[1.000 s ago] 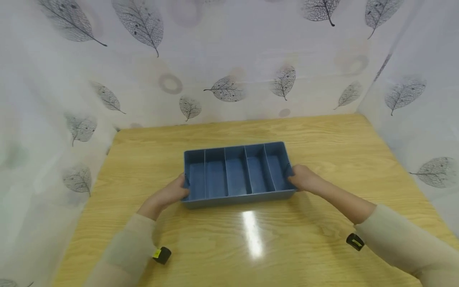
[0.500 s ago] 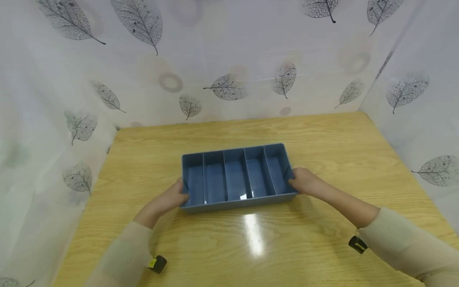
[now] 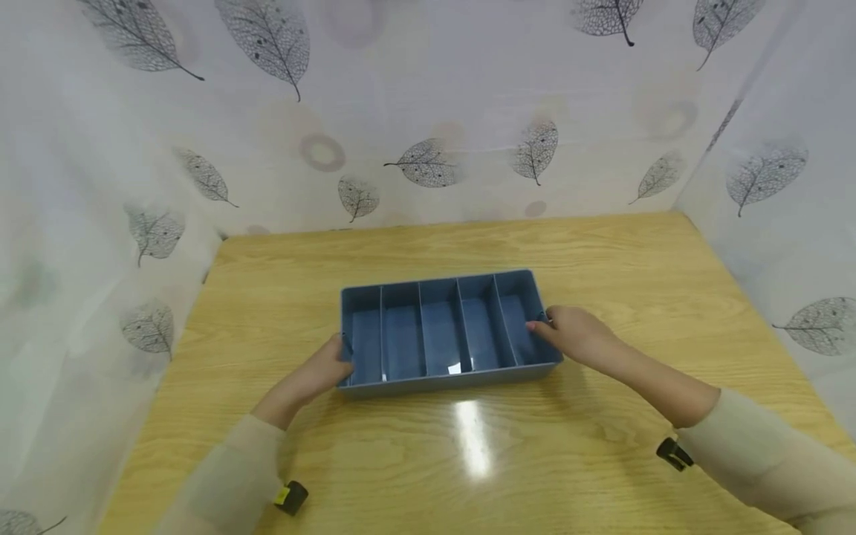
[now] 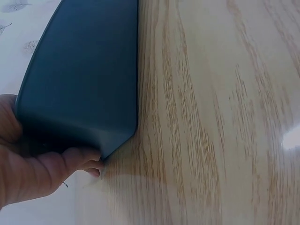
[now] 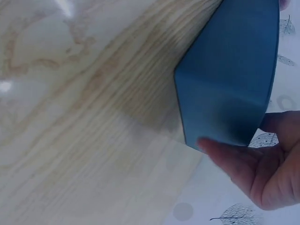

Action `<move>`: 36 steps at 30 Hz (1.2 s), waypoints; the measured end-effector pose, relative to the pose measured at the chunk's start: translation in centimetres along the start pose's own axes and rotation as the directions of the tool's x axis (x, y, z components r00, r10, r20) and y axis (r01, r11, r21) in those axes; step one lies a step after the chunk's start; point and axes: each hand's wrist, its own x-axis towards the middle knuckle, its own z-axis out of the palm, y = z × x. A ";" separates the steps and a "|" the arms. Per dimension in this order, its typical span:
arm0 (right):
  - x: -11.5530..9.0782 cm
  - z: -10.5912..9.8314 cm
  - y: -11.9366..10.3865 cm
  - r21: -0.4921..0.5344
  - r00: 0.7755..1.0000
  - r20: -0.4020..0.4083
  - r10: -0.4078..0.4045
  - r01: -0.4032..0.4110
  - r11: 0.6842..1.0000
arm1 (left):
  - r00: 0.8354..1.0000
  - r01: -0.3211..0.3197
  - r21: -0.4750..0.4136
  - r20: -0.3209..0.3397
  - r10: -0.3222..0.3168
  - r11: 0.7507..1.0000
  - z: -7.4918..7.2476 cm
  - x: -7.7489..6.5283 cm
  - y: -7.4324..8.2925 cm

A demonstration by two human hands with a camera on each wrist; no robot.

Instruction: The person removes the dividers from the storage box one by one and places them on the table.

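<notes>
A blue-grey divided tray (image 3: 441,383) with several bare compartments lies a little askew on the wooden table. At its left end my left hand (image 3: 321,366) grips the wall, thumb inside and fingers outside. Up close in the left wrist view, the fingers (image 4: 77,158) press on the outer end wall. On the right end, my right hand (image 3: 576,331) straddles the wall loosely: its thumb reaches over the rim into the end compartment, apart from the wall. Seen by the right wrist camera, the fingers (image 5: 225,152) lie fairly straight along the outer end wall.
The light wooden table (image 3: 428,461) shows a bright light reflection in front of the tray. White leaf-printed sheeting (image 3: 428,96) stands behind it and along both sides. A small black device hangs at each sleeve cuff, such as the left one (image 3: 291,498).
The tray has shifted slightly toward me, its right end also a little rightward. My right thumb has lifted off the wall and stretched inward. The left hand keeps its hold.
</notes>
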 end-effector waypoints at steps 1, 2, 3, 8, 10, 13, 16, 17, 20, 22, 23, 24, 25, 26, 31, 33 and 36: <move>-0.1 -0.1 -0.2 -0.052 0.999 -0.034 -0.007 0.006 0.999 | 1.000 0.001 0.003 -0.005 -0.001 1.000 0.0 0.0 0.0; -0.1 -0.2 -0.4 -0.105 0.997 -0.071 -0.020 0.012 0.994 | 1.000 0.000 0.007 -0.013 0.000 1.000 0.1 0.0 0.1; -0.2 -0.3 -0.7 -0.158 0.993 -0.111 -0.035 0.017 0.987 | 1.000 0.002 0.011 -0.019 -0.001 1.000 0.1 0.0 0.1; -0.2 -0.4 -1.3 -0.322 0.941 -0.281 -0.190 0.094 0.942 | 0.999 0.002 0.038 -0.046 -0.001 0.999 0.2 0.1 0.2; -0.1 -0.3 -1.3 -0.351 0.898 -0.330 -0.291 0.170 0.921 | 0.999 0.010 0.041 -0.045 -0.009 0.999 0.1 0.1 0.2; 0.2 -0.2 -1.1 -0.401 0.804 -0.390 -0.449 0.290 0.869 | 0.999 0.019 0.043 -0.039 -0.017 0.999 0.1 0.2 0.2; 0.7 -0.1 -0.8 -0.463 0.693 -0.426 -0.581 0.385 0.798 | 0.999 0.025 0.047 -0.038 -0.023 0.999 0.1 0.2 0.3; 1.0 -0.1 -0.7 -0.494 0.648 -0.428 -0.629 0.416 0.764 | 0.999 0.026 0.050 -0.039 -0.024 0.998 0.1 0.1 0.3; 1.7 -0.2 -0.3 -0.581 0.522 -0.391 -0.758 0.499 0.643 | 0.998 0.037 0.065 -0.047 -0.034 0.997 0.0 0.1 0.4; 2.3 -0.2 0.0 -0.636 0.444 -0.330 -0.833 0.548 0.544 | 0.998 0.045 0.075 -0.049 -0.042 0.996 0.0 0.0 0.4; 2.5 -0.3 0.0 -0.652 0.423 -0.290 -0.858 0.569 0.501 | 0.998 0.049 0.079 -0.049 -0.046 0.996 0.0 0.0 0.5; 2.8 -0.4 0.0 -0.664 0.403 -0.249 -0.881 0.591 0.458 | 0.997 0.055 0.085 -0.051 -0.051 0.995 0.0 0.0 0.5; 3.0 -0.4 0.0 -0.673 0.385 -0.208 -0.899 0.611 0.417 | 0.997 0.063 0.090 -0.052 -0.058 0.994 0.0 0.0 0.5; 3.2 -0.5 0.0 -0.680 0.369 -0.166 -0.914 0.629 0.377 | 0.997 0.066 0.091 -0.053 -0.061 0.994 0.0 0.0 0.5; 3.8 -0.8 -0.3 -0.700 0.311 0.005 -0.950 0.680 0.219 | 0.996 0.079 0.090 -0.053 -0.074 0.993 0.0 0.0 0.4; 4.1 -0.8 -0.5 -0.702 0.293 0.050 -0.955 0.690 0.175 | 0.996 0.078 0.085 -0.051 -0.073 0.993 0.0 0.0 0.4; 4.4 -0.8 -0.6 -0.704 0.260 0.091 -0.961 0.699 0.123 | 0.996 0.074 0.074 -0.047 -0.071 0.994 0.0 0.0 0.5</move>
